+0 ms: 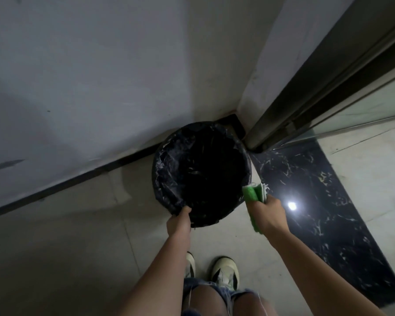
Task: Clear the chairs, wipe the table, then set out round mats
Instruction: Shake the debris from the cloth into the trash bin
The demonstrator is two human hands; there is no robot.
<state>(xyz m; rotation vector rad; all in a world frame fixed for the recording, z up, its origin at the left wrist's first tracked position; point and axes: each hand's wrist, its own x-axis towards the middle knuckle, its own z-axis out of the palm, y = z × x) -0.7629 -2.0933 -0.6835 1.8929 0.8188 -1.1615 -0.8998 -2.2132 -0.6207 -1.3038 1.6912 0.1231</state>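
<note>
Below, left hand (178,221) pinching bin liner (169,174); right hand (270,213) clutching green cloth (252,193); no legible writing.

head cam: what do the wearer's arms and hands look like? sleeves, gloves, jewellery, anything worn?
Both arms are bare along their whole visible length: no sleeves show. The left hand and the right hand are ungloved, and no watch, ring or bracelet shows, though the light is dim. Lower down, frayed denim shorts and pale sneakers with dark markings are worn.
</note>
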